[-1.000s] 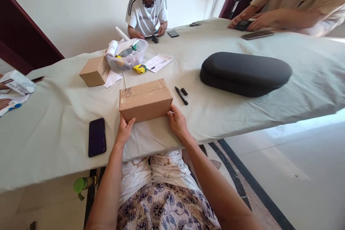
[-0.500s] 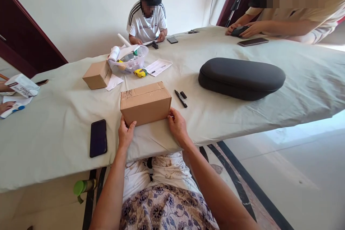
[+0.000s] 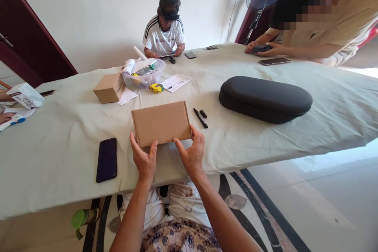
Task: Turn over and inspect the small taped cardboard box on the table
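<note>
A brown cardboard box stands near the front edge of the cloth-covered table, tipped up so a plain broad face points at me. My left hand grips its lower left corner, thumb and fingers spread along the edge. My right hand holds the lower right edge, with fingers on the side. Both hands are closed on the box.
A black phone lies left of my hands. A black marker and its cap lie right of the box. Beyond are a black oval case, a second small box, a clear tub, a yellow tape measure. Other people sit around the table.
The box has been tilted back toward me, so its taped top no longer shows and a plain face does. Both hands slid to its lower edge. The camera view rose slightly.
</note>
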Action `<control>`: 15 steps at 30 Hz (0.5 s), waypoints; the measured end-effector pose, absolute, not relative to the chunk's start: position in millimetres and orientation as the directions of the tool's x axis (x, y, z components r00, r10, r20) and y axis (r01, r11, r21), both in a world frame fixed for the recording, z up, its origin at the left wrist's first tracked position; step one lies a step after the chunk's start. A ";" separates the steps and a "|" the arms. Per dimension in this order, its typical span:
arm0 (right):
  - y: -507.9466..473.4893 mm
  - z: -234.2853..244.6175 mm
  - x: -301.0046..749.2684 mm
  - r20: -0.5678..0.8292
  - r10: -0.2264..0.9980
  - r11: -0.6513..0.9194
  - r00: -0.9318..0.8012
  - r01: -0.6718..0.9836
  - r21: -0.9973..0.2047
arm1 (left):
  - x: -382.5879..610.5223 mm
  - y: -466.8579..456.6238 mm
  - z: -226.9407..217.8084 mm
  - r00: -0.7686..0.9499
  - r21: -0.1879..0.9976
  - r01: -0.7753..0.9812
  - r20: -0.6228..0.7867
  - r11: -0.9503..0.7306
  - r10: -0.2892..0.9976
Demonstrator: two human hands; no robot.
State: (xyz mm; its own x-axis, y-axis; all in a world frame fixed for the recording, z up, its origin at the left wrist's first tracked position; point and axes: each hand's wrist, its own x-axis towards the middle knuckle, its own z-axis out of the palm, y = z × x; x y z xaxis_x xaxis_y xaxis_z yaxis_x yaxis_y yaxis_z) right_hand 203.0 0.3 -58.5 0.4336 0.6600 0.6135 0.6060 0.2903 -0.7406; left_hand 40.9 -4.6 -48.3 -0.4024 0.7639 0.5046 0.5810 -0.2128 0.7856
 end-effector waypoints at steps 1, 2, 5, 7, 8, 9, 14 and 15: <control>-1.1 -58.0 198.2 0.616 0.660 0.271 0.429 0.629 -0.728 | 45.4 -6.1 -48.0 -0.392 0.771 0.602 0.512 -0.208 0.764; -2.3 -58.0 194.1 0.613 0.662 0.245 0.431 0.649 -0.720 | 49.1 -7.1 -47.8 -0.384 0.759 0.620 0.515 -0.200 0.766; -4.0 -60.6 187.6 0.593 0.666 0.175 0.453 0.678 -0.714 | 53.6 -7.9 -48.9 -0.383 0.746 0.642 0.511 -0.177 0.770; -3.4 -63.5 188.6 0.595 0.662 0.177 0.455 0.677 -0.715 | 51.6 -6.3 -51.6 -0.396 0.762 0.625 0.497 -0.170 0.772; -2.8 -64.8 190.3 0.600 0.661 0.192 0.452 0.671 -0.717 | 49.8 -4.9 -53.5 -0.407 0.775 0.610 0.486 -0.166 0.773; -2.1 -65.8 192.4 0.603 0.660 0.212 0.448 0.659 -0.722 | 47.8 -3.4 -55.7 -0.422 0.793 0.587 0.470 -0.161 0.775; -1.4 -64.2 198.6 0.535 0.696 0.263 0.479 0.524 -0.810 | 41.1 -3.5 -57.1 -0.510 0.856 0.493 0.431 -0.157 0.745; -2.1 -63.0 196.9 0.505 0.707 0.254 0.495 0.489 -0.834 | 40.1 -6.0 -52.4 -0.515 0.837 0.518 0.468 -0.174 0.718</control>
